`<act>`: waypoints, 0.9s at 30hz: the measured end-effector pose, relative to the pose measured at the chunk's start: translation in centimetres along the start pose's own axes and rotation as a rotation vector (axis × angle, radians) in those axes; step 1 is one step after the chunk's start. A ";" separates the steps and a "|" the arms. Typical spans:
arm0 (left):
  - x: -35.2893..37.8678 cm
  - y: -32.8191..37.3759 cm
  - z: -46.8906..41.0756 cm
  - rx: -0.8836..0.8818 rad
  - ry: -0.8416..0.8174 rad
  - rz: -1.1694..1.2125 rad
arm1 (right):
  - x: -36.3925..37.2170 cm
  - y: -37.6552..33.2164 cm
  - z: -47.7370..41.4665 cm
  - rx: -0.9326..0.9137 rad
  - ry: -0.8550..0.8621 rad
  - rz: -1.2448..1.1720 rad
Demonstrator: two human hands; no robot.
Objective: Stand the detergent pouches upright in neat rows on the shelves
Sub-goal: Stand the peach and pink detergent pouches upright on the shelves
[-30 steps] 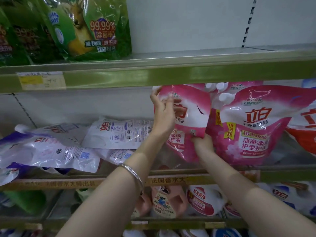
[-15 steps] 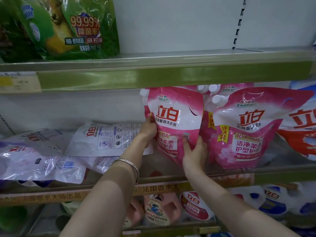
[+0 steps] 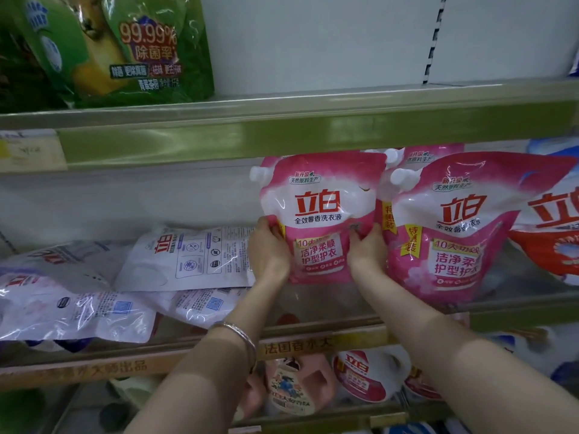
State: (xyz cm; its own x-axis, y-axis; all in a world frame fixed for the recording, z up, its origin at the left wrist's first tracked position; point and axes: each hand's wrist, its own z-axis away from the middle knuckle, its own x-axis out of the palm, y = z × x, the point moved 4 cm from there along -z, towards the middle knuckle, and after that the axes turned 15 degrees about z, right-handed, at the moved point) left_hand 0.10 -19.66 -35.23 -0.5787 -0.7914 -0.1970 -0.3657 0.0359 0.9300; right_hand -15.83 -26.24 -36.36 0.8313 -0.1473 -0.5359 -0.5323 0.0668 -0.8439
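Held the pink pouch [image 3: 319,220] upright at centre frame, in the middle shelf [image 3: 517,317], just beside a second pink pouch [image 3: 454,233] to the right. Gripped it low at both side edges: left hand [image 3: 269,252] curled round the left edge, right hand [image 3: 368,255] round the right. Looked soft, liquid-filled, slick-skinned, probably heavy and prone to sag; best taken low by the sides, not the spout. Left white pouches [image 3: 188,258] lying flat at centre left.

**Pink pouch upright, white ones flat**

The pink pouch [image 3: 319,214], with a white spout at its top corner, is upright in the middle shelf [image 3: 125,366], label outward. The left hand [image 3: 269,252] and right hand [image 3: 368,250] grip its sides. It touches a second pink pouch [image 3: 454,227], which is upright on its right. To its left, white pouches [image 3: 188,258] lie flat and overlapping.
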 end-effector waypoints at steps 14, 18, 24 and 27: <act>1.1 -0.2 -1.9 -0.016 -0.046 -0.141 | 2.9 -1.4 3.5 -0.256 -0.079 -0.166; 1.1 0.1 -1.6 0.073 -0.094 -0.121 | 3.5 -1.6 4.9 -0.391 -0.165 0.013; 0.4 -0.5 -1.3 0.085 -0.084 -0.035 | 3.6 -0.4 4.4 -0.390 -0.216 0.110; 0.3 -0.9 -0.8 0.037 -0.114 -0.064 | 3.7 0.2 4.9 -0.376 -0.253 0.142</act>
State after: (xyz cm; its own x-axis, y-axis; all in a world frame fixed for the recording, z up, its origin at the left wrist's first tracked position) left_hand 0.84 -20.41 -35.86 -0.6318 -0.7184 -0.2911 -0.4294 0.0118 0.9030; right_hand -12.09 -21.97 -38.66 0.7342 0.0852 -0.6736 -0.6258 -0.2999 -0.7201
